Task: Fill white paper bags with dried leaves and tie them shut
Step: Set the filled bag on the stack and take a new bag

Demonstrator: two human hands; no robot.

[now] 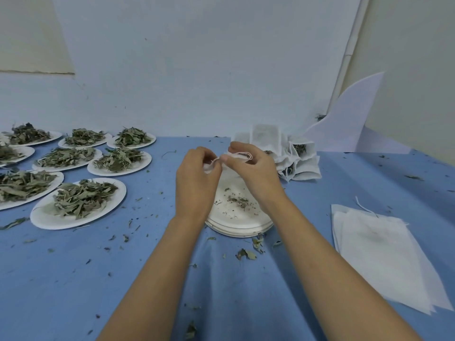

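Blue table [73, 279] under me: my left hand [197, 183] and right hand [251, 168] both pinch the drawstring [242, 155] of a white bag [209, 167], held above the stacked plates [241, 227].

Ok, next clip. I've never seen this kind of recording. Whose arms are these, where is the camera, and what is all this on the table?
There is no machine here. A person works with bare hands, and the single picture comes from a wide-angle camera worn on their head, looking forward and down. The left hand grips a small white paper bag while the right hand pinches its string, above a stack of white plates that holds only crumbs. On the blue cloth, plates of dried leaves lie to the left, filled bags are piled at the back, and flat empty bags lie to the right.
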